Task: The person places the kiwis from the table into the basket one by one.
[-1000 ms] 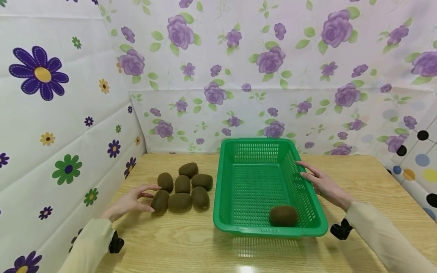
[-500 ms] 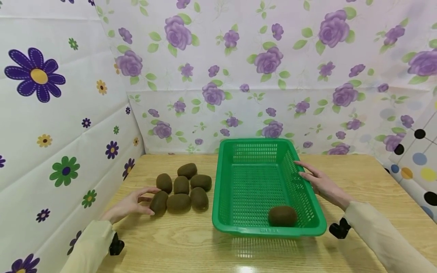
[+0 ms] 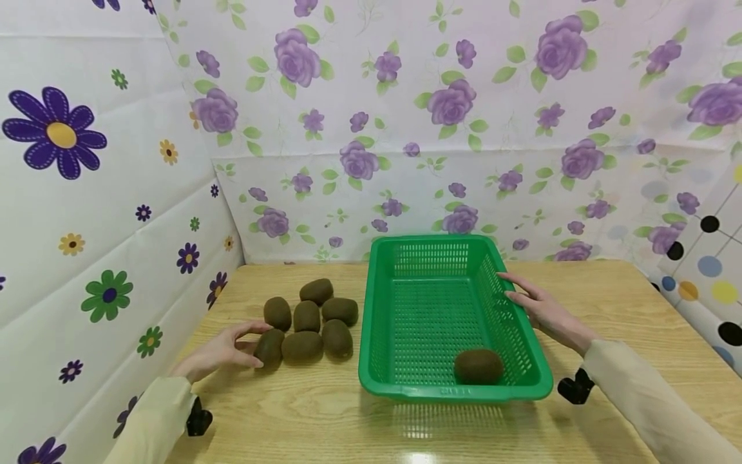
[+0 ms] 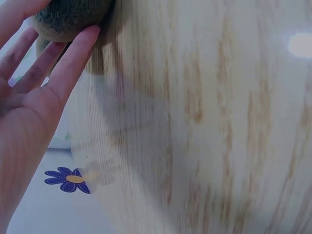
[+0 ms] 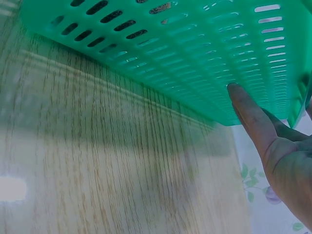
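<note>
Thumb and fingertips of the left hand (image 3: 223, 351) pinch a brown, fuzzy, oval kiwifruit (image 3: 269, 350), and it's the one at the near left corner of the bunch, down at the wooden surface; the left wrist view shows the thumb right against its lower side. Over on the other flank, the right hand (image 3: 547, 314) grips the right rim of a green, rectangular, perforated plastic basket (image 3: 455, 392), fingers over the edge, thumb pressed to the slotted outer wall. Out from the left fingers we go: six more brown kiwifruit (image 3: 306, 316) sit in a tight cluster, just beside the pinched one and left of the basket. Inside the basket, a lone brown kiwifruit (image 3: 478, 367) lies on its side in the near right part of the floor. Cream sleeves (image 3: 643, 386) cover both arms, a small black device (image 3: 575, 388) at each wrist. Under it all, a pale, glossy wood-grain table (image 3: 290, 419); behind, a white cloth with purple roses (image 3: 406, 84), and to the left, a white cloth with purple, green and yellow flowers (image 3: 145, 122).
</note>
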